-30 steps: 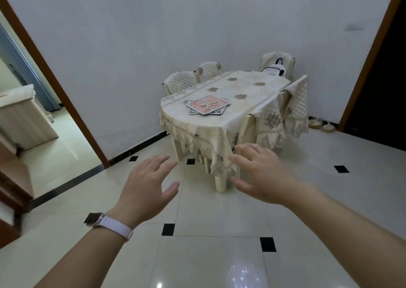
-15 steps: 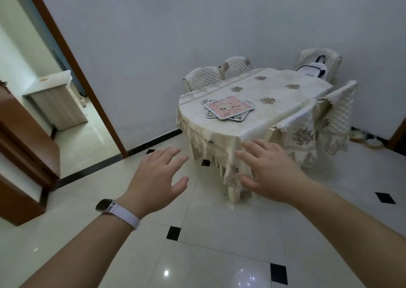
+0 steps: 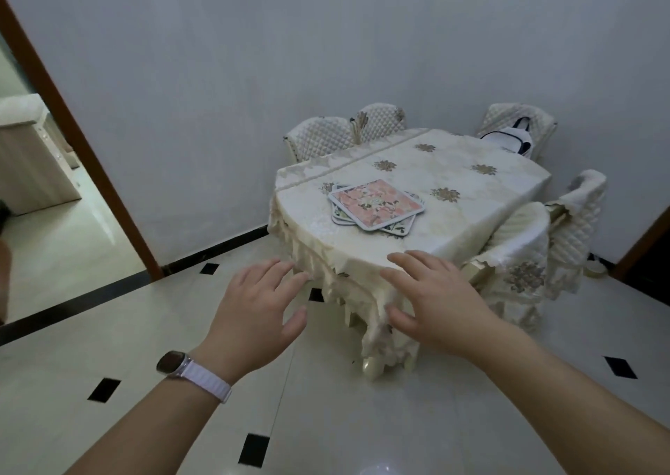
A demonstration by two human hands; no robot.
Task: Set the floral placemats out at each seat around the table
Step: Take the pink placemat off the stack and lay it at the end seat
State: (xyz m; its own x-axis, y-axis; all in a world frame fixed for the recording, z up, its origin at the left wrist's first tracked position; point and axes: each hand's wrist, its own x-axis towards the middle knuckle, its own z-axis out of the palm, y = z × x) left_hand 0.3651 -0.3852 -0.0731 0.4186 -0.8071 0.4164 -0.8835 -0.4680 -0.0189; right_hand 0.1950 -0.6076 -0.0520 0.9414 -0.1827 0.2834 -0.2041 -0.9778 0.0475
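Both hands are hovering palms down in front of the near rounded end of the bench (image 3: 482,217), holding nothing. The left hand (image 3: 253,315), with a watch (image 3: 174,362) on a pale strap at its wrist, is spreading its fingers straight and apart, thumb standing out to the side. The right hand (image 3: 435,304) is fanning its fingers the same way. In the picture both are overlapping the hanging fringe of the cream cloth (image 3: 340,286) that is draping the bench. Whether the right fingertips are touching that cloth I cannot tell.

The floral placemats (image 3: 377,202) are lying in one loose stack on the bench top, toward the near end and closer to the wall-side edge than to the opposite edge. The top mat is showing pink flowers inside a white border and is sitting askew, so corners of the mats beneath are sticking out around it. How many are lying in the stack I cannot tell.

Quilted chairs are standing around the bench. Two wall-side chairs (image 3: 319,141) are standing along the wall-side edge. A far chair (image 3: 518,117) is standing at the far end, with a white bag (image 3: 507,142) with a dark strap resting against it. Two open-side chairs (image 3: 518,242) are standing along the opposite edge. The glossy pale floor (image 3: 326,420) with small black diamonds is running under everything, and a brown door frame (image 3: 72,130) is standing where the wall ends.
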